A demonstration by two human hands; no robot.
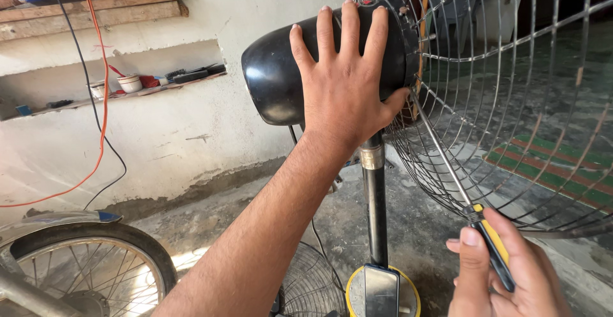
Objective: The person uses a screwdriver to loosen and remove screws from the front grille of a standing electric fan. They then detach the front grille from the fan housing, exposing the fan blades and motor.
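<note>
Bracing motor housing [281, 68], left hand [345, 87]; wire grille [511, 100] crowding screwdriver [447, 164].

Our left hand [341, 87] and right hand [504, 275] are bare, without gloves, rings or watch; our left forearm shows no sleeve.

black motor housing [274, 74], yellow-black screwdriver handle [495, 247]
</note>
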